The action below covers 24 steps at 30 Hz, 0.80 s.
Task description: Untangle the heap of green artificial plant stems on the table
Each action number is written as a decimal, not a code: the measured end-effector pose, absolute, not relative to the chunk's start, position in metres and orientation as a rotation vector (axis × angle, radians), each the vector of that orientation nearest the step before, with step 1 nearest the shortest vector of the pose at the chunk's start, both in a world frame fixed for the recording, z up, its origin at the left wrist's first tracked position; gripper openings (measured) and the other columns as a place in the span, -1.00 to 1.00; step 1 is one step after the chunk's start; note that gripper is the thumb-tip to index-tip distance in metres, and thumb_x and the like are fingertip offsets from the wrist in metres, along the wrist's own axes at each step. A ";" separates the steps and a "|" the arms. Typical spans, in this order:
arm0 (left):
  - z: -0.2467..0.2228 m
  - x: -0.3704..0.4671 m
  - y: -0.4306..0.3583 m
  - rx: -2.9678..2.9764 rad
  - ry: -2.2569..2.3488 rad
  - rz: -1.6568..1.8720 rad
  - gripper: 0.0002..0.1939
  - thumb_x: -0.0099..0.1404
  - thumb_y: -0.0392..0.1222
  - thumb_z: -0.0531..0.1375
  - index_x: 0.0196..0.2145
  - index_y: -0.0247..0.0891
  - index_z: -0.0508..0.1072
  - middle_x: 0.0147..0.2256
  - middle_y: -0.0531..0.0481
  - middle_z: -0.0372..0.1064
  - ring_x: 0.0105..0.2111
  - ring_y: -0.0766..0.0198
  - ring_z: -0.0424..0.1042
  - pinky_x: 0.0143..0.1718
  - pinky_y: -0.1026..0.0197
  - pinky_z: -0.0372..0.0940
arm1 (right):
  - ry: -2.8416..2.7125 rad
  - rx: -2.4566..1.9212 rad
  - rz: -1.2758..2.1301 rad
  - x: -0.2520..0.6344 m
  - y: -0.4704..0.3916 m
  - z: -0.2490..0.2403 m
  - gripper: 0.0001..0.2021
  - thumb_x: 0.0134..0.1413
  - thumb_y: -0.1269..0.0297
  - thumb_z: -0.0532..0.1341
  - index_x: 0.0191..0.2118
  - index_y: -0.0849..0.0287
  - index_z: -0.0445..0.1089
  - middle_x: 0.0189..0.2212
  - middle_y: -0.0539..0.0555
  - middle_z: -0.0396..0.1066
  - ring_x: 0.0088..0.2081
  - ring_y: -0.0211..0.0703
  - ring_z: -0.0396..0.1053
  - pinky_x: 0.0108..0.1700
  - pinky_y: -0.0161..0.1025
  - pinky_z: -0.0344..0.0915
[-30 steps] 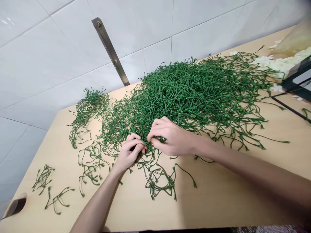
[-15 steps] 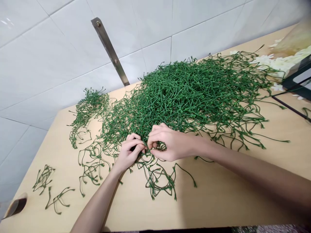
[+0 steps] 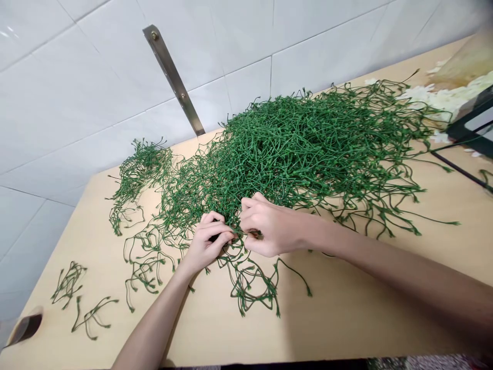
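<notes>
Along the near side of the bench [image 3: 227, 334], a dark brown cup-like thing [image 3: 29, 328] sits at the left edge, partly cut off by the view. Just right of it lie a few loose stems [image 3: 92, 318], with a small bunch of stems [image 3: 69, 282] slightly farther off. Near the middle, a looser tangle [image 3: 254, 290] lies on the bare surface, in front of the hands.

The left hand [image 3: 210, 241] has thumb and forefinger brought together, with a thin green stem [image 3: 235, 232] at their tips. The right hand [image 3: 267, 226] faces it closely, fingers curled in and thumb below; its fingertips are hidden, so whether it grips anything cannot be told. Both are at the near edge of a big heap of green stems [image 3: 316, 139], which spreads across the middle and far right of the bench in a thick mesh. A smaller clump [image 3: 142, 167] lies at the far left.

On the right, beyond a dark-framed object [image 3: 473, 121], white flowers [image 3: 447, 100] lie near a blurred, yellowish thing [image 3: 464, 61]. Farthest, a metal strip [image 3: 175, 82] slants down the tiled wall [image 3: 96, 77].
</notes>
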State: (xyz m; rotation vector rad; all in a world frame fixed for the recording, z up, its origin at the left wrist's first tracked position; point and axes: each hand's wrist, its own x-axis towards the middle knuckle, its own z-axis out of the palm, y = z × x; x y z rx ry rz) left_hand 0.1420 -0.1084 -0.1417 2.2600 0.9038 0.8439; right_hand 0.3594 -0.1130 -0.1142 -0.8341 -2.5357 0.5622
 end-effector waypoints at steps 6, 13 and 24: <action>-0.143 0.142 -0.108 2.217 0.873 0.878 -0.69 0.39 -0.13 0.15 -0.48 -0.22 0.54 -0.53 -0.01 0.46 -0.30 0.18 0.27 -0.20 0.13 0.13 | -2.347 -0.831 0.833 0.360 -0.109 -0.118 -0.79 -0.10 0.42 0.16 -0.64 0.19 0.16 -0.62 -0.03 0.22 -0.31 -0.17 0.13 -0.14 -0.15 -0.04; -0.143 0.141 -0.107 2.197 0.879 0.867 -0.68 0.38 -0.13 0.15 -0.50 -0.21 0.54 -0.55 -0.01 0.47 -0.31 0.17 0.28 -0.20 0.12 0.13 | -2.265 -0.799 0.872 0.355 -0.109 -0.125 -0.74 -0.11 0.50 0.14 -0.65 0.17 0.05 -0.63 -0.06 0.14 -0.34 -0.20 0.13 -0.19 -0.20 -0.02; -0.148 0.137 -0.106 1.972 0.902 0.946 -0.65 0.41 -0.06 0.12 -0.47 -0.23 0.51 -0.58 -0.07 0.45 -0.31 0.16 0.30 -0.23 0.13 0.22 | -2.190 -0.872 0.858 0.363 -0.104 -0.114 -0.86 0.07 0.48 0.08 -0.42 0.22 0.36 -0.37 0.07 0.44 -0.22 -0.13 0.23 -0.09 -0.12 0.03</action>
